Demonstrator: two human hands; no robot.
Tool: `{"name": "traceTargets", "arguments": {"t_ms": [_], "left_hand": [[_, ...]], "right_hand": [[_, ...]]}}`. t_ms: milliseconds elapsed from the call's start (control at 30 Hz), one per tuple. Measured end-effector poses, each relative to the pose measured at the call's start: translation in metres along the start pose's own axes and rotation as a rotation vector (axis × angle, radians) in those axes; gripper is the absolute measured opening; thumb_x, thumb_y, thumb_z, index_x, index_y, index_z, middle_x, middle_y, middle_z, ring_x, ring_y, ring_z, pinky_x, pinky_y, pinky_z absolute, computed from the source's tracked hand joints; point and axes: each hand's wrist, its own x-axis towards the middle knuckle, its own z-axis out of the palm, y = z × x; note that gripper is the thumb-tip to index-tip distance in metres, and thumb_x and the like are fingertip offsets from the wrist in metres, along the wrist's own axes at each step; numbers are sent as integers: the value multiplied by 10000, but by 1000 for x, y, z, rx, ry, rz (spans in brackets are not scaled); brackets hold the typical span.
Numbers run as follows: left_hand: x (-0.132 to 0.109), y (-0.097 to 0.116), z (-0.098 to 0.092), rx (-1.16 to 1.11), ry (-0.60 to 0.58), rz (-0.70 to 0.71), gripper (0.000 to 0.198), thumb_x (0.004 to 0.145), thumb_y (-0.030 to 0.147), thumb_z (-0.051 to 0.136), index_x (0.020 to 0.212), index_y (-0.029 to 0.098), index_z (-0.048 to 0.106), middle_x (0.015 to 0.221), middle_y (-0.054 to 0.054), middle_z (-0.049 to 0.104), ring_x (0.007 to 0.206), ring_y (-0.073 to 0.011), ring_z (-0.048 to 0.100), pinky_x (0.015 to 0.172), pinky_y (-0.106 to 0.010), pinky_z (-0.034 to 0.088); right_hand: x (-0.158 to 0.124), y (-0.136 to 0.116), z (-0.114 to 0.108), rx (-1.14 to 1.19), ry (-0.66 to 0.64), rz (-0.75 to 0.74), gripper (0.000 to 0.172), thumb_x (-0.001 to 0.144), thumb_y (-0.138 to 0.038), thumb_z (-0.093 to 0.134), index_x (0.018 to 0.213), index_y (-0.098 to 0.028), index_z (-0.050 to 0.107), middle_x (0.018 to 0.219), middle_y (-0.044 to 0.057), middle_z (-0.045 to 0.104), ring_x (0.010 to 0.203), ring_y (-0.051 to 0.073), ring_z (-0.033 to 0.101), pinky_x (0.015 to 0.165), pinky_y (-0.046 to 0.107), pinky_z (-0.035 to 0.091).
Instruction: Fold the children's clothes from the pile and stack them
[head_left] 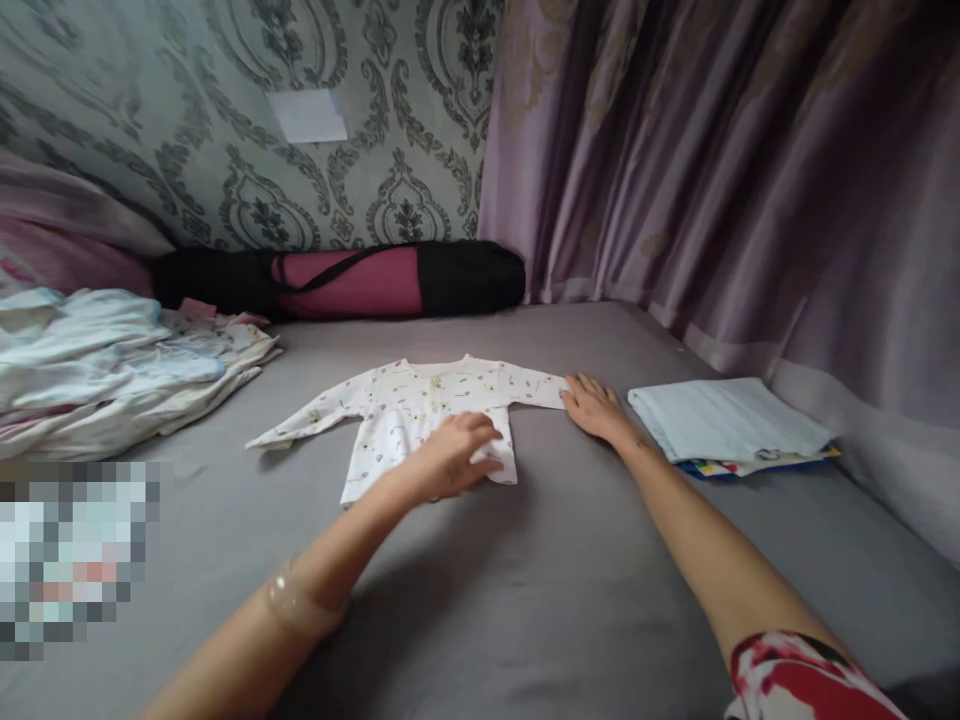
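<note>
A small white long-sleeved shirt (397, 410) with a scattered print lies spread on the grey bed sheet (525, 600), both sleeves stretched out sideways. At the end of its right-hand sleeve, my right hand (592, 405) rests flat with fingers extended, touching the cuff. My left hand (457, 455) hovers over the lower right part of the shirt's body, its fingers loosely curved and apart, with nothing visible in them. It hides part of the hem. A clear bangle (296, 600) circles my left wrist.
Folded light cloths (727, 420) are stacked to the right. A heap of clothes (97, 350) lies at the left, above a blurred patch (82, 550). Along the wall stretches a long black and maroon bag (352, 282). Purple curtains (637, 150) hang at the right.
</note>
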Motion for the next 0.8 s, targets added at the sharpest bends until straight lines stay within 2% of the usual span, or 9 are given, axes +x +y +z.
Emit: {"name": "traceTargets", "arguments": {"t_ms": [100,200,300,367,567,733,800], "left_hand": [[-8,39,12,154,-121,39,257,899,384,534,1056,190,594,1056,-90,592,989,-236,544,868,-376,412],[-4,58,22,259,-165,-49,204,916,347,501,972,170,586,986,-98,602,922,-241,550,805,-373,418],[1,63,28,296,-176,-127,204,938,306,443,955,148,572,971,-116,610,892,-251,563,772,-378,424],[1,64,31,317,-177,-151,197,937,255,416,935,136,573,948,-130,611,879,-257,571,758,-386,427],[12,70,35,298,-174,-192,175,898,147,413,891,125,587,874,-132,628,844,-253,594,754,-384,441],[24,69,41,74,-7,-351,230,960,222,337,965,165,560,929,-83,640,821,-190,599,740,-309,459],[24,68,46,24,4,-365,219,961,228,338,967,178,551,948,-78,633,850,-185,590,736,-291,465]], "right_hand": [[-2,-11,-8,-6,119,-54,458,957,-307,336,1369,-134,440,1443,157,408,1324,281,332,1072,503,210],[-6,-33,-15,61,184,-263,363,933,-269,423,1261,-168,542,1320,114,527,1215,240,432,1026,387,286],[-9,-57,-18,124,142,-469,279,919,-234,471,1166,-204,596,1185,77,597,1109,211,490,951,325,336],[-8,-68,-18,94,129,-549,262,916,-192,466,1132,-207,613,1139,77,607,1083,214,491,934,324,332],[1,-72,-19,-29,114,-644,322,915,-87,379,1083,-187,635,1056,87,624,1002,217,508,890,319,321],[6,-66,-22,-50,118,-682,318,912,-75,379,1076,-181,631,1069,89,615,1017,215,497,889,318,317],[8,-64,-22,-57,110,-680,324,907,-66,383,1082,-182,628,1080,92,608,1025,217,491,889,323,320]]}}
